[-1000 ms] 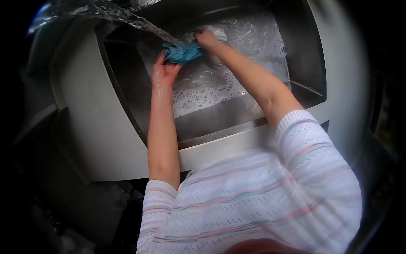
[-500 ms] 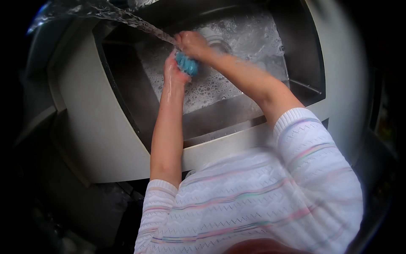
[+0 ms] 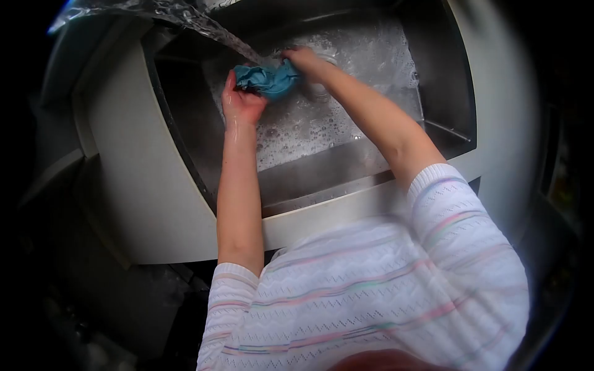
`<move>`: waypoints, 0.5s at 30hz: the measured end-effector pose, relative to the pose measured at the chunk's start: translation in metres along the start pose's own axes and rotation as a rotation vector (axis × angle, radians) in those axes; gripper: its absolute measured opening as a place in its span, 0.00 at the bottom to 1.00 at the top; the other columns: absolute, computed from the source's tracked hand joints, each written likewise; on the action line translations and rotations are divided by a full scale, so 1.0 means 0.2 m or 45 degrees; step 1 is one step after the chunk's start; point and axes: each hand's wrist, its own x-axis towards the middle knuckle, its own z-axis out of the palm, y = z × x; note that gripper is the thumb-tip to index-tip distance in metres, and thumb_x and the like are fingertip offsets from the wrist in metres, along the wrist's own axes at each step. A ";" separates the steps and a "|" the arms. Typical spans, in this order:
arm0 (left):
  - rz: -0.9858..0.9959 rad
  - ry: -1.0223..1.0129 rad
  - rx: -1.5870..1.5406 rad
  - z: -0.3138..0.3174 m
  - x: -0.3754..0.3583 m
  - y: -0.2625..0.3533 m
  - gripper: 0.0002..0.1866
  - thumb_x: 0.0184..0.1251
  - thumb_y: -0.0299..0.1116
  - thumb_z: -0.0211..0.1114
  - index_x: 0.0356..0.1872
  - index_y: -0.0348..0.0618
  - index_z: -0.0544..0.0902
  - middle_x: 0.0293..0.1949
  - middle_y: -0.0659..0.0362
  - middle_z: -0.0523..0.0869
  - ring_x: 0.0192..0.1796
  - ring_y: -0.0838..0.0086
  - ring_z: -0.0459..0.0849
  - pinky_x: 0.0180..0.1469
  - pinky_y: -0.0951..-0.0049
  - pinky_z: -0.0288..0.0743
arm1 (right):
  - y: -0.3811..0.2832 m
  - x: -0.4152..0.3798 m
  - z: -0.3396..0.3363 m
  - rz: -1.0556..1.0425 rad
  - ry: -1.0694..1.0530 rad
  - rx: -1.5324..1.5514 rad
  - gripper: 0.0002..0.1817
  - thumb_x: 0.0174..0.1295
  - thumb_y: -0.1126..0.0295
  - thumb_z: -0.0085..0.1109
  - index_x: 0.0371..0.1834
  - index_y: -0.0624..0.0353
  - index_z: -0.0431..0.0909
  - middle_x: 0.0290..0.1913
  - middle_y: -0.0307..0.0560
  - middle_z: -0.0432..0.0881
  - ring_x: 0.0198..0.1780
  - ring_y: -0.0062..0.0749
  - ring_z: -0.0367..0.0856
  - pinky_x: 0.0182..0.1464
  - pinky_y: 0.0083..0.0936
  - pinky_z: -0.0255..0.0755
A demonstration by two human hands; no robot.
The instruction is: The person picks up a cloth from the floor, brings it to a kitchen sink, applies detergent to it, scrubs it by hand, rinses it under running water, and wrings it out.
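Observation:
A wet blue cloth (image 3: 272,80) is spread between my two hands, under a stream of running water (image 3: 229,40). My left hand (image 3: 242,104) supports its left end, palm up, with the fingers curled round it. At the cloth's right end, the fingers of my right hand (image 3: 304,63) pinch its upper edge. Both hands are over the dark metal sink (image 3: 179,117), above soapy water (image 3: 315,127) with bubbles on it.
A round drain fitting (image 3: 325,55), partly hidden by my right hand, lies in the sink floor. Pale countertop (image 3: 148,198) borders the sink on the left, front and right.
The cloth was bunched up between my hands and is now opened out wider. My left hand has shifted left, my right hand a little to the right.

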 end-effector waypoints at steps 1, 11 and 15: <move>0.003 0.059 0.039 -0.01 0.01 0.02 0.14 0.60 0.39 0.55 0.44 0.44 0.73 0.45 0.58 0.76 0.50 0.64 0.73 0.56 0.56 0.62 | -0.01 -0.04 0.00 0.204 -0.158 0.306 0.13 0.54 0.64 0.53 0.34 0.64 0.74 0.30 0.53 0.78 0.32 0.36 0.80 0.25 0.30 0.74; 0.037 0.072 0.275 -0.07 0.10 -0.15 0.15 0.65 0.42 0.48 0.41 0.41 0.74 0.38 0.57 0.79 0.42 0.68 0.77 0.47 0.67 0.71 | 0.03 -0.23 0.24 -0.880 0.202 -0.873 0.14 0.54 0.58 0.48 0.34 0.56 0.75 0.37 0.55 0.77 0.39 0.51 0.76 0.44 0.40 0.70; 0.238 0.117 0.321 0.06 0.04 0.02 0.11 0.63 0.34 0.53 0.43 0.41 0.73 0.40 0.60 0.78 0.44 0.69 0.77 0.50 0.66 0.71 | 0.09 0.17 -0.06 -0.594 0.524 -0.787 0.14 0.52 0.62 0.47 0.33 0.60 0.77 0.37 0.59 0.78 0.41 0.54 0.76 0.45 0.40 0.69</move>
